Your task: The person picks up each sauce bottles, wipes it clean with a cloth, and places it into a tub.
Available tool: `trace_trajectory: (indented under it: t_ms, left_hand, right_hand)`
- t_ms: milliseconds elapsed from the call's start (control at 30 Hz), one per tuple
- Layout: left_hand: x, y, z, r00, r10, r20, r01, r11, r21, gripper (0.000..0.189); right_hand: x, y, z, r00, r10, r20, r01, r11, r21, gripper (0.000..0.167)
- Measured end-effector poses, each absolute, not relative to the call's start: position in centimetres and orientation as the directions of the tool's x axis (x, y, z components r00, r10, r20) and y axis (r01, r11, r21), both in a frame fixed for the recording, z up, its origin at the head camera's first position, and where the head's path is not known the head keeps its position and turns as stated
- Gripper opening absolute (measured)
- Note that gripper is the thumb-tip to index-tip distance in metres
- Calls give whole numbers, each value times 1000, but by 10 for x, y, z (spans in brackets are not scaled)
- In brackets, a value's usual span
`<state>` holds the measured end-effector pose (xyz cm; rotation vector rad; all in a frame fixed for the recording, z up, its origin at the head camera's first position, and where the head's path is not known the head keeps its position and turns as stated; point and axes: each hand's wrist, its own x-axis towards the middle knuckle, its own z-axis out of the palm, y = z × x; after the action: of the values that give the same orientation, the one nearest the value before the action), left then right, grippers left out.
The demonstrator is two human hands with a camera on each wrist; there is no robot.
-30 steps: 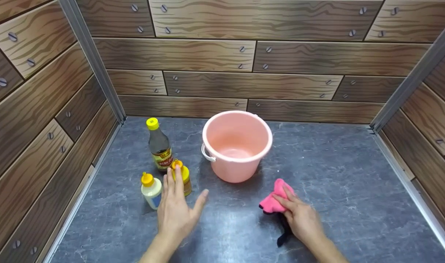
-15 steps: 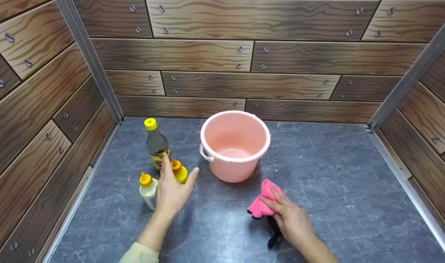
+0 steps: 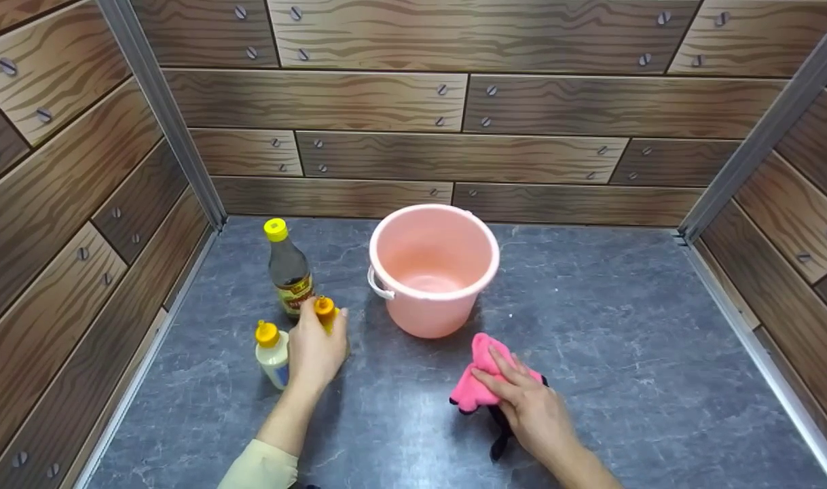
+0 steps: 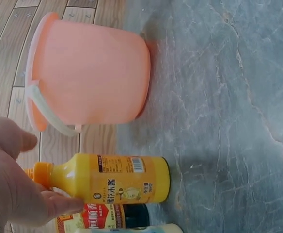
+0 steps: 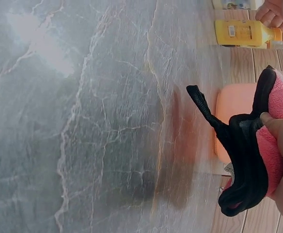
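My left hand [image 3: 317,354] reaches around the top of a yellow mustard bottle [image 4: 124,179] with an orange cap. In the left wrist view the thumb stands apart from the cap, and the fingers lie along the bottle's shoulder. Upright behind it is a dark sauce bottle [image 3: 288,266] with a yellow cap. A pale squeeze bottle [image 3: 272,356] with an orange nozzle stands just left of the hand. My right hand [image 3: 537,411] holds a pink fluffy cloth [image 3: 483,373] with black edging, pinched between thumb and fingers above the floor; a black strap [image 5: 204,109] dangles from it.
A pink bucket [image 3: 435,314] stands at the middle, between the bottles and the cloth, its white handle [image 3: 379,285] hanging on the left side. Wood-patterned walls [image 3: 379,102] enclose the grey marbled floor [image 3: 624,326] at the back and both sides.
My left hand has moved from spread fingers over the bottles to around the mustard bottle's top. The right hand has shifted slightly left with the cloth. Bucket and bottles stay put.
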<state>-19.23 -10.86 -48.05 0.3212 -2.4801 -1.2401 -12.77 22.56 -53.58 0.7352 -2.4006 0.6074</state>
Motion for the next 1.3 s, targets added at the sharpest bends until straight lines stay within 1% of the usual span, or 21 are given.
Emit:
trace_trajectory:
  t_ms: [67,133,267,400,567,800,933,1067,1300]
  left_hand:
    - [-194,-110,-480,-906,-362,220,-49,606,794,43]
    - [-195,-111,-480,-902,-367,229,-52,619,784,38]
    - [-196,-111,-477,-903,-351,246,-33,630,776,31]
    - [-197,-112,-474,-913,-315,260,1,634,773,27]
    - [-197,-114,-472,-932,-263,250,22,645,764,24]
    - [-196,-114,-471,-949,-190,251,71,648,758,18]
    - [-194,-112,-471,-958,-141,250,107,632,767,17]
    - [-192,-106,-471,-970,-102,223,114,615,780,16]
    - [-188,-90,-471,-984,-1,178,147,558,816,19]
  right_hand:
    - [-128,225,-536,-691,-369,622,-621,743,-248,63]
    - [-127,225,-537,-699,-371,612,-617,746,-252,63]
    - [-126,224,-537,-717,-379,584,-608,751,-259,61]
    - [-128,223,-538,-708,-389,589,-617,747,-248,62]
    - [-130,221,-540,-692,-394,605,-634,733,-248,62]
    - [-129,217,-540,-739,-383,554,-596,755,-274,64]
    - [-129,216,-541,-717,-383,583,-615,740,-271,62]
    - [-130,215,-543,-691,-386,611,-635,728,-258,59]
    - [-129,213,-541,-711,-389,586,-625,731,-273,62]
